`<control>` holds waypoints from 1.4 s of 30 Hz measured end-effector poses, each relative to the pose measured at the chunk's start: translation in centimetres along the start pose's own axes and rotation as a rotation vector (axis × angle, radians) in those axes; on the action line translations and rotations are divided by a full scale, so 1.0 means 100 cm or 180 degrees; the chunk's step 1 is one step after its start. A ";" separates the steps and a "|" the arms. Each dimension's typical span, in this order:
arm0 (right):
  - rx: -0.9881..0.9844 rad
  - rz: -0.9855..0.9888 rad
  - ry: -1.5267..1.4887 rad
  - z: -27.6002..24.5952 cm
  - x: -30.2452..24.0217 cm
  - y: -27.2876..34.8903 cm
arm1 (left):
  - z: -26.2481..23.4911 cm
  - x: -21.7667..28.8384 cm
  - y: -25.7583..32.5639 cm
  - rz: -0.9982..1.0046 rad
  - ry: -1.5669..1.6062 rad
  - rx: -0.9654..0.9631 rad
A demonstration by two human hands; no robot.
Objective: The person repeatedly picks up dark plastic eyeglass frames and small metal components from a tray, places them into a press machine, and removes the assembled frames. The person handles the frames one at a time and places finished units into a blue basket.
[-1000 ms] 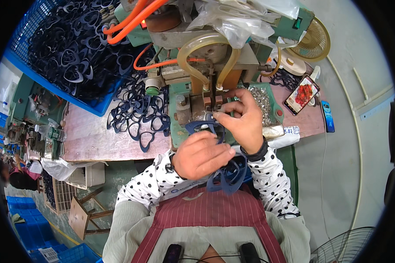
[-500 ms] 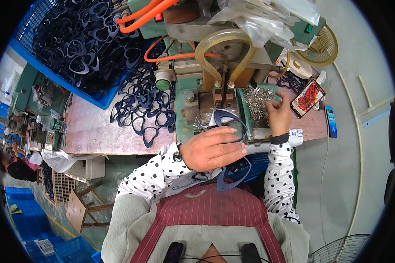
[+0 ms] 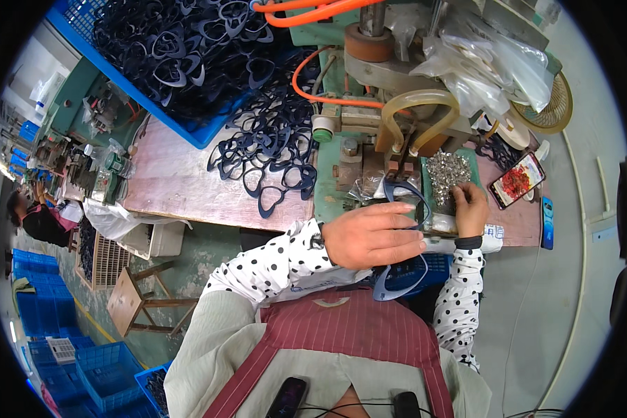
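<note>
My left hand point(image 3: 374, 238) holds a dark blue looped plastic piece point(image 3: 399, 280), its fingers laid across the middle. One loop shows below the hand; the other reaches up to the press head point(image 3: 400, 167). At the near right side of a heap of small shiny metal parts point(image 3: 447, 171), my right hand point(image 3: 471, 210) has its fingertips pinched together. Whatever lies between those fingertips is too small to make out. The metal parts lie in a green tray point(image 3: 475, 167) beside the press.
Left of the press, several dark loops point(image 3: 272, 157) lie on the worn pinkish table point(image 3: 167, 184). A blue crate point(image 3: 198, 136) full of them stands behind. To the right are a phone point(image 3: 517, 180) and a blue slim object point(image 3: 547, 221). Orange hoses point(image 3: 313, 10) hang above.
The whole view has shifted, with the bench now further right. My right hand has come down to the metal parts and its fingers have closed. My left hand keeps the looped piece at the press.
</note>
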State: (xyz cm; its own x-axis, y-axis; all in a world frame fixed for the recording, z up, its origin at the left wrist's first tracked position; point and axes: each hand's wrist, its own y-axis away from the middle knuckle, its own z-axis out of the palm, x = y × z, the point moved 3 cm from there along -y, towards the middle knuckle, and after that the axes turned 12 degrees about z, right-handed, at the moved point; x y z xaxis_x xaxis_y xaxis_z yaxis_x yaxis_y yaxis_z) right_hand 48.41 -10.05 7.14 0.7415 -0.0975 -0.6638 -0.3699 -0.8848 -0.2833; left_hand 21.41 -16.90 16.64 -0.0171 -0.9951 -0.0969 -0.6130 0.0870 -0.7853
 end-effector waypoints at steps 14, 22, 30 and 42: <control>0.0709 0.0046 -0.0471 0.002 -0.004 0.010 | -0.049 -0.087 0.215 -0.4346 -0.2134 -0.1476; 0.0620 0.0224 -0.0637 -0.001 0.000 0.012 | -0.058 -0.123 0.264 -0.5357 0.0130 0.0158; 0.0713 -0.0424 -0.0351 -0.018 -0.048 0.011 | -0.073 -0.081 0.182 -0.5178 0.0952 0.1128; -0.1560 0.0300 -0.2344 -0.027 -0.145 0.041 | -0.056 -0.022 0.065 -0.2918 -0.1390 0.1107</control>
State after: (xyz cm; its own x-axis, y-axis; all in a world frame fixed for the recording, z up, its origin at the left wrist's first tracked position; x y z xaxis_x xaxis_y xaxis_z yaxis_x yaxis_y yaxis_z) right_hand 37.65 -13.49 17.48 0.1094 -0.0116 -0.9939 -0.0048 -0.9999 0.0111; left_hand 13.05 -14.45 15.23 0.6613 -0.5911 0.4617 0.0112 -0.6078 -0.7940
